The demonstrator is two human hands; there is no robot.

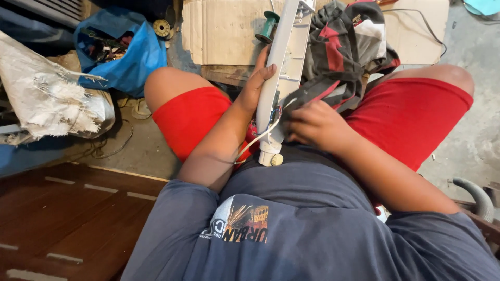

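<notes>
A long white plastic housing point(285, 57) stands tilted between my knees, its lower end point(271, 156) resting against my lap. My left hand point(256, 83) is wrapped around its left side at mid-height. My right hand point(312, 122) is closed on a dark grey and red cloth point(338, 52), pressing it against the housing's lower right side near some small coloured wires. A white cable point(255, 140) runs from the housing's base across my left wrist. I sit in red shorts and a blue shirt.
A sheet of cardboard point(219, 31) lies on the floor ahead with a green spool point(268, 26) on it. A blue bag point(127, 52) of parts and a white woven sack point(47, 93) sit at left. Dark wooden planks point(67, 218) are at lower left, a grey hose point(476, 195) at right.
</notes>
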